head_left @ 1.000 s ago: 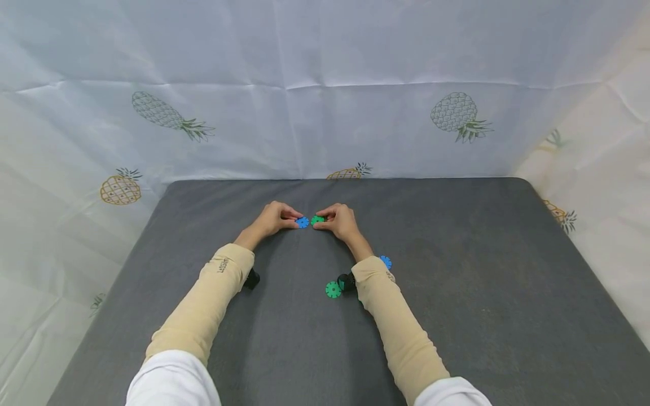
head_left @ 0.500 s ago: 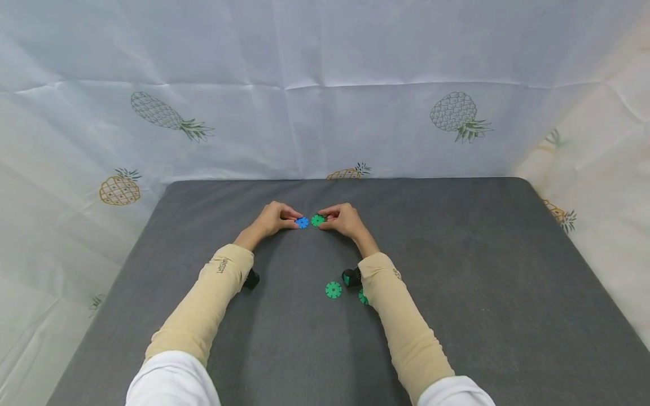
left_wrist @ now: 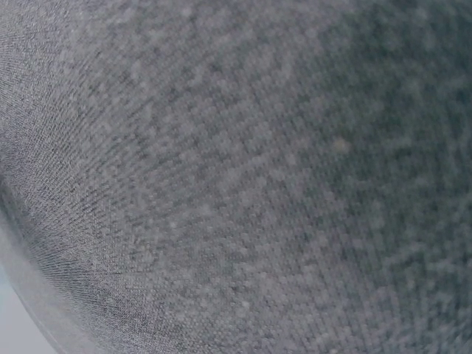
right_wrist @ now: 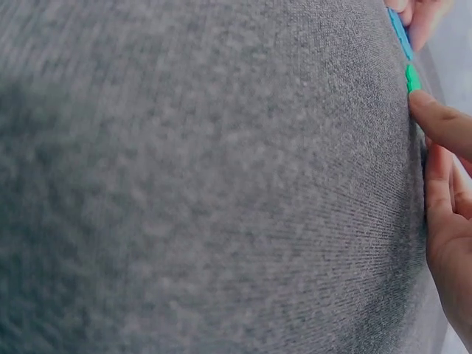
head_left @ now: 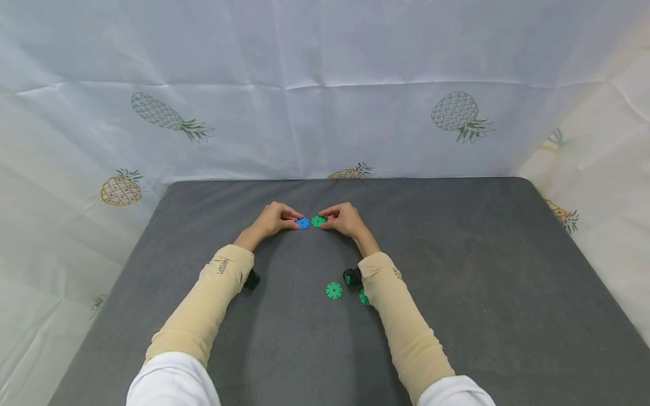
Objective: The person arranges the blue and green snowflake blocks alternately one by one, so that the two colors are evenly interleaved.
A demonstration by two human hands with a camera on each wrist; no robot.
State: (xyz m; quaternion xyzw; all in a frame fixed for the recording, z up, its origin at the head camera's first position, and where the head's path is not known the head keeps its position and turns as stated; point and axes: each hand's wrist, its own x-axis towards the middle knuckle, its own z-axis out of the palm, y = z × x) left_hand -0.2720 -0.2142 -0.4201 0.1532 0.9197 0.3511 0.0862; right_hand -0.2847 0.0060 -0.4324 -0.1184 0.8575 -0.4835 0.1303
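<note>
Near the far side of the table, my left hand (head_left: 270,220) pinches a blue notched disc (head_left: 303,223) between thumb and fingers. Facing it, my right hand (head_left: 346,220) pinches a green notched disc (head_left: 317,221) the same way. A small gap separates the two discs in the head view. In the right wrist view the blue disc (right_wrist: 400,33) and green disc (right_wrist: 412,77) appear nearly edge-on, close together, with the right thumb at the green one. The left wrist view holds only grey cloth (left_wrist: 221,177).
A second green disc (head_left: 333,290) lies on the grey-covered table (head_left: 482,282). Another green disc (head_left: 364,298) is partly hidden by the right sleeve. A black wrist camera (head_left: 352,277) sits under the right forearm. A white pineapple-print curtain (head_left: 304,129) hangs behind the table.
My right forearm has shifted slightly right, covering the blue disc near the sleeve and revealing a green one. The right fingers sit a little further back on their disc. The left hand stays put.
</note>
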